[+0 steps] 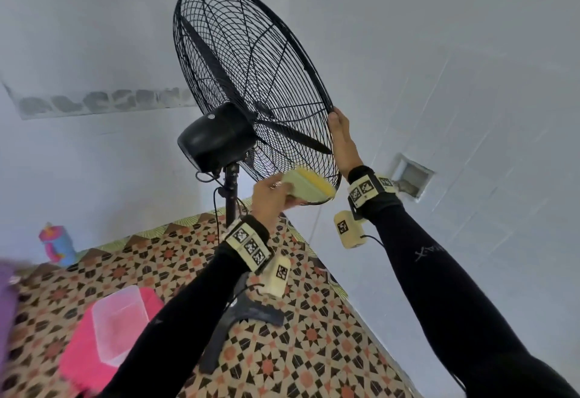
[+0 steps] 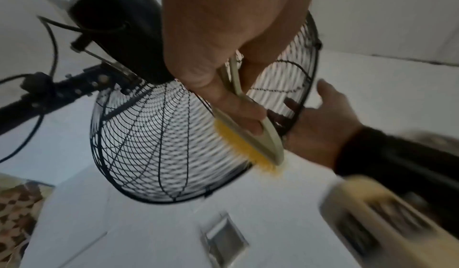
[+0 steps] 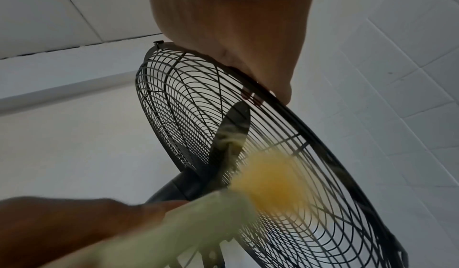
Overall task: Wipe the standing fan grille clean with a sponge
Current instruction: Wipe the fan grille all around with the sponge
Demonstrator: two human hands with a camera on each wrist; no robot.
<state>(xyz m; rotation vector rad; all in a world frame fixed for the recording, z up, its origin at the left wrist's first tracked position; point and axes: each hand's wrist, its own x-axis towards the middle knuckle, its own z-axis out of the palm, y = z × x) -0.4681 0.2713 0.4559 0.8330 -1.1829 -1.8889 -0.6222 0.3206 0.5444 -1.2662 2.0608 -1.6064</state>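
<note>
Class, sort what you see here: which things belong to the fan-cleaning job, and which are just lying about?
In the job: fan grille; yellow scrubber, held by the left hand; right hand gripping the grille's rim.
Lying about: pink box; clear tub; colourful bottle by the wall.

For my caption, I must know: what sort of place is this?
Probably a room in a home: a tiled white wall, a patterned floor, a standing fan and a pink tub.
</note>
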